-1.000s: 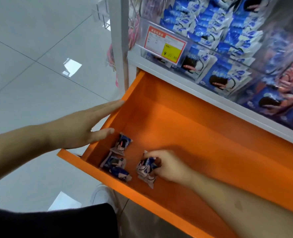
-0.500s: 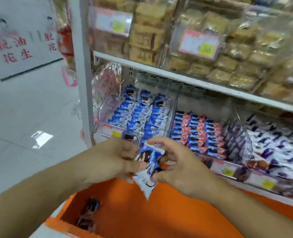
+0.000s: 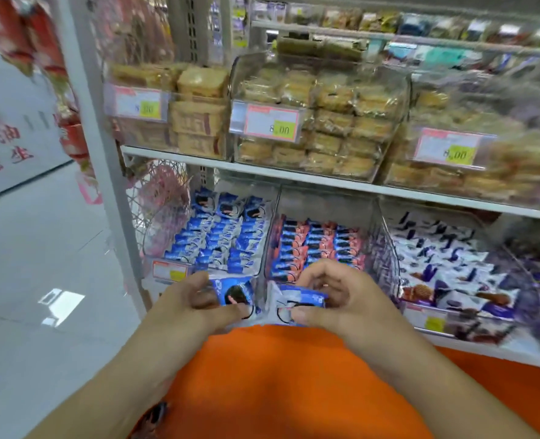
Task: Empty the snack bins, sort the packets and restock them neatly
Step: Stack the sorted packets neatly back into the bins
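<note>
Packets, blue-and-white: I am holding one in each hand, above orange drawer (image 3: 294, 391), in front of lower-shelf bins. Left hand (image 3: 189, 307) pinching left packet (image 3: 233, 294), thumb under, fingers curled on top. Right hand (image 3: 341, 296) gripping right packet (image 3: 300, 302), thumb at its near edge. Hands staying close, side by side, not touching. Blue-packet bin (image 3: 218, 236) sitting just behind left hand; red-and-blue packet bin (image 3: 316, 242) behind right hand; purple-and-white packet bin (image 3: 446, 264) further right. Dark packet (image 3: 154, 416) lying at drawer's near left corner.
</note>
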Tool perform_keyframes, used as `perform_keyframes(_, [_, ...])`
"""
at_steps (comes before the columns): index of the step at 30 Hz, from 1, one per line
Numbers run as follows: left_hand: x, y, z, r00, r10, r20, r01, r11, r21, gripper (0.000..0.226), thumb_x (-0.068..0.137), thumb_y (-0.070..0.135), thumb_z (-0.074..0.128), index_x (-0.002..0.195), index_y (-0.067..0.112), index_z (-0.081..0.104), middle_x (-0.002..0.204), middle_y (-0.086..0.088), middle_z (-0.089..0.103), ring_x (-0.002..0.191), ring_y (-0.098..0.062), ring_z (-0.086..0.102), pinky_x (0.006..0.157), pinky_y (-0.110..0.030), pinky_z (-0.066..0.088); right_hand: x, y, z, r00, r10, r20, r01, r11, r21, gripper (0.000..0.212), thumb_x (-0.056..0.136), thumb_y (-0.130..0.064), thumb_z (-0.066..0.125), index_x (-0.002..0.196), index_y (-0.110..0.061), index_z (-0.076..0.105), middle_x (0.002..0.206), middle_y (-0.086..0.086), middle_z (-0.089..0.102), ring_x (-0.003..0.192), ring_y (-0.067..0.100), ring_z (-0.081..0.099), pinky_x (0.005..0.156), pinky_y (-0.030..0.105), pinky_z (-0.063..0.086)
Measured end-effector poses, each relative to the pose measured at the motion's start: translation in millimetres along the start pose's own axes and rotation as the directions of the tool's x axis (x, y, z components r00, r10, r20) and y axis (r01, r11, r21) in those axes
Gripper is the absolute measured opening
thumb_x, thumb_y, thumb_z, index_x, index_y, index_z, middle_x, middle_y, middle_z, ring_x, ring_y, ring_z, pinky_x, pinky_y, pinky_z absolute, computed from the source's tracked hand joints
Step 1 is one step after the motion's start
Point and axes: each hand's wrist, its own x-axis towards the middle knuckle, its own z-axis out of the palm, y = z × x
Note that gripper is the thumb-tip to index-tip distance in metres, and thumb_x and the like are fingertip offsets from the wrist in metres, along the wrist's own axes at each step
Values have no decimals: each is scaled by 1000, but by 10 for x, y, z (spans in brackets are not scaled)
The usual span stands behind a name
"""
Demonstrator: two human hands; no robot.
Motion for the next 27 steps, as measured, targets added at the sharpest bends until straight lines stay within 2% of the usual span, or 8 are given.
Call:
perform_keyframes(2, [22,-13,68,999,32,13,-32,999,-34,52,71,25,94,111,8,66,87,-29,64,76,-27,70,73,-31,60,15,30,-17,1000,26,-7,-26,998,63,28,80,-23,92,100,-25,71,99,6,69,84,30,68,80,50,57])
perform_keyframes(4, [25,-14,153,997,51,57,-47,996,-78,28,81,7,86,103,13,72,85,-19,74,76,-21,72,70,-26,58,27,36,7,999,42,-33,-39,996,85,31,82,-29,90,106,-29,71,100,5,71,87,41,69,85,58,56])
perform_keyframes(8, [15,27,254,985,49,163,-20,984,-177,39,89,-1,75,122,20,74,108,-9,79,106,-24,75,91,-41,61,87,51,55,992,45,-119,-38,997,66,28,82,-30,89,104,-34,73,105,0,74,95,33,73,88,58,59])
perform_keyframes(11, [10,37,256,977,30,213,36,955,-296,35,86,-4,76,114,17,79,103,-8,79,106,-26,75,98,-49,57,130,59,51,981,61,-185,-51,997,59,27,80,-28,91,98,-36,73,108,-4,75,95,25,75,85,46,62])
perform_keyframes(13, [0,37,248,971,21,236,68,930,-361,35,82,3,78,115,16,78,117,-13,76,112,-33,72,102,-52,53,138,58,74,981,42,-189,-31,998,62,25,79,-27,92,94,-33,73,105,-3,76,93,25,75,85,47,62])
perform_keyframes(18, [15,23,208,995,-14,99,55,902,-427,22,97,9,65,115,9,77,115,-19,76,104,-38,74,99,-54,55,126,7,116,987,-29,-156,40,997,66,22,85,-16,87,97,-29,75,106,-8,70,88,28,76,75,46,65])
perform_keyframes(24, [50,0,85,994,37,-101,-60,969,-240,13,98,17,68,105,14,78,101,-13,78,89,-27,77,84,-44,64,150,-63,-11,993,33,-117,-28,999,41,43,83,-8,87,115,-30,68,109,-5,71,75,35,74,70,45,64])
perform_keyframes(27, [49,-16,62,995,69,-75,-79,988,-136,15,99,22,67,94,17,81,92,-13,77,82,-23,76,81,-40,64,162,-79,22,1000,14,-18,-14,1000,-13,43,78,-8,91,110,-27,68,99,-1,76,76,24,71,72,34,61])
